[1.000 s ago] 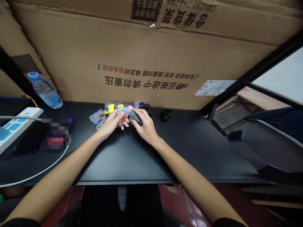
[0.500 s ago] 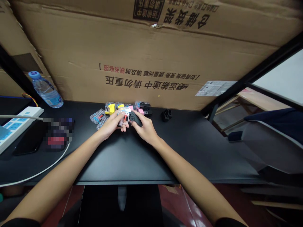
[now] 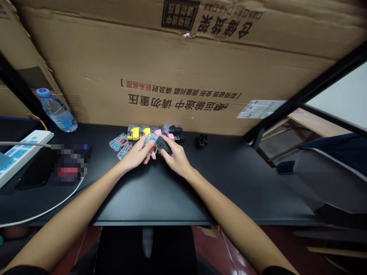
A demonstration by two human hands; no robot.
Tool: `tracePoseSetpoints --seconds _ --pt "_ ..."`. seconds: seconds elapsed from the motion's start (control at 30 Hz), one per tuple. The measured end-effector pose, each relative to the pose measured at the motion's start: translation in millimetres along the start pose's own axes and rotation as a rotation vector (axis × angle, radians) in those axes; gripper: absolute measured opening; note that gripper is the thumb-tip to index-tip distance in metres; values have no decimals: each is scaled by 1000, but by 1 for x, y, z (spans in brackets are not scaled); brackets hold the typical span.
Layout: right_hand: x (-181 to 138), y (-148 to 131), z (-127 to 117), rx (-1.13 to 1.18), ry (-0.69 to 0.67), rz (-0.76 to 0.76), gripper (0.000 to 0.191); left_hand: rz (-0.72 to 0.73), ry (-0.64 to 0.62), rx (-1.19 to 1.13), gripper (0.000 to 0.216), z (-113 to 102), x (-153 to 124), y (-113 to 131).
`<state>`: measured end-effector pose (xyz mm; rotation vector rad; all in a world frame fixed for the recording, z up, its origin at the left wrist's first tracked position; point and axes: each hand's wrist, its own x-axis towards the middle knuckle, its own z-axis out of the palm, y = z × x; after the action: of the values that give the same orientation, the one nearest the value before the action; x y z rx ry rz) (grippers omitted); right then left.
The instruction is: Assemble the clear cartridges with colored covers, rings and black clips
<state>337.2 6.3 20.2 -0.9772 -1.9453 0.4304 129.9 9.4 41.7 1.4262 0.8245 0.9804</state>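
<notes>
Left hand (image 3: pixel 137 154) lowered, clear piece (image 3: pixel 151 139) beside black part (image 3: pixel 163 144)

A single camera, worn on the person's head, looks forward and down across a black desk (image 3: pixel 160 191) toward the cardboard carton (image 3: pixel 86 65) that walls off its far edge. It sits close. Both forearms run in from the near corners, and the left hand (image 3: pixel 137 152) and right hand (image 3: pixel 176 158) meet just above centre, closed on a clear plastic piece (image 3: pixel 151 140) and a black part (image 3: pixel 163 144). The wide lens (edges bend) reaches a water bottle (image 3: pixel 57 110) far left and, at right, possibly a chair (image 3: pixel 329 175).
</notes>
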Motion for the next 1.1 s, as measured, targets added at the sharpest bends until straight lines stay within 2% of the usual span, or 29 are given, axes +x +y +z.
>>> tracePoseSetpoints --seconds 0.2,0.5,0.87,1.1 --pt "0 -2 -3 24 -48 0 61 -15 -44 -14 48 4 -3 0" --pt "-4 -6 2 20 -27 32 63 3 10 -18 53 6 -2 4" --pt "-6 -4 1 -53 -47 -66 68 20 43 -98 58 9 -2 4" --pt "-7 -9 5 -54 -43 -22 71 37 27 -74 58 4 -2 8"
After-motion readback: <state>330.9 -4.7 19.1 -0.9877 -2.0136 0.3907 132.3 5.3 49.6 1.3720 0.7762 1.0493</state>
